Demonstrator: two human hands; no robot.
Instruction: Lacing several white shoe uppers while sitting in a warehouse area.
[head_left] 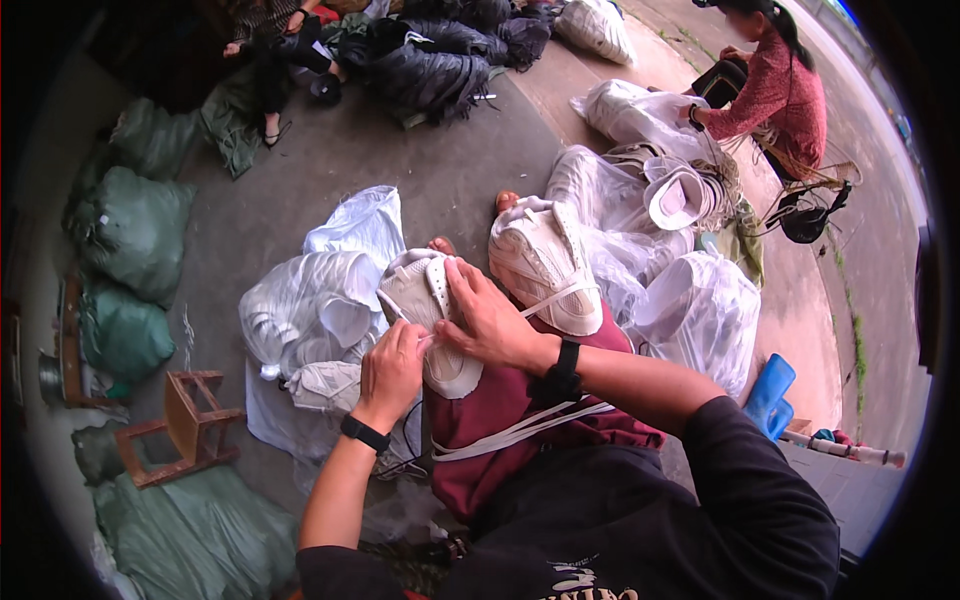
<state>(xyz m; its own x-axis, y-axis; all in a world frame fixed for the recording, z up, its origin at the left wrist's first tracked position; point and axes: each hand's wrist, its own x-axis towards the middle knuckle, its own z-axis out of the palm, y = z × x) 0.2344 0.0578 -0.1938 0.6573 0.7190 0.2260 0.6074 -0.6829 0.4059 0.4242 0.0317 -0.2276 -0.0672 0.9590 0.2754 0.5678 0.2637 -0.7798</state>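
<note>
Head view: fingertips at a pale shoe upper [408, 290]

Over the left side of the lap, the shoe upper rests against maroon cloth [475, 410], with a second shoe upper [532, 250] to its right. The left hand [392, 368] is nearly closed, thumb and fingertips pinched on what looks like a white lace [398, 311]. The right hand [487, 318] lies partly open, fingers stretched along the upper; whether its thumb also grips the lace, I cannot tell. The upper is probably light, soft and pliable at the mesh, firmer round the heel and eyelets, so the eyelet edge seems the surest hold. The lace looks limp and best pinched close in.
</note>
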